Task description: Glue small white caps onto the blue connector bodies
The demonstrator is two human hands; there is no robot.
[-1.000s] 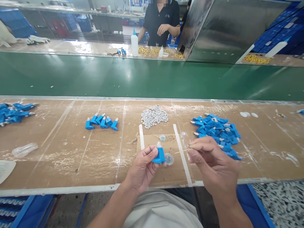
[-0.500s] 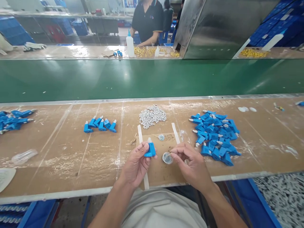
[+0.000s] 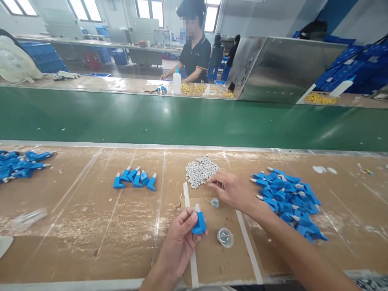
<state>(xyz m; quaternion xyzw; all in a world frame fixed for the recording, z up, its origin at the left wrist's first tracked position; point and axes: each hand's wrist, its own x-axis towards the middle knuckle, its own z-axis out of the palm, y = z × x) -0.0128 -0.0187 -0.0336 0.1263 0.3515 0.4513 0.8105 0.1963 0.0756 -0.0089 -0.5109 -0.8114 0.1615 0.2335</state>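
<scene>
My left hand (image 3: 182,238) holds a blue part (image 3: 199,223) with its white tip pointing up. At the right edge of the pile of small grey pieces (image 3: 198,173) is my right hand (image 3: 227,186), its thumb and fingertips drawn together; whatever may be between them is too small to make out. Below it, a little clear dish (image 3: 215,203) has a thin stick beside it. A round cup of clear liquid (image 3: 225,237) stands to the right of my left hand, a stick resting in it.
Blue parts lie in a large heap (image 3: 287,198) at right, a small group (image 3: 136,178) left of centre and another pile (image 3: 18,165) at far left. Beyond the green belt (image 3: 182,121), a person (image 3: 195,56) works near a white bottle (image 3: 176,83).
My right hand has left the cup and its stick and reached forward to the grey pieces. The view has tilted up. My left hand still holds the blue part.
</scene>
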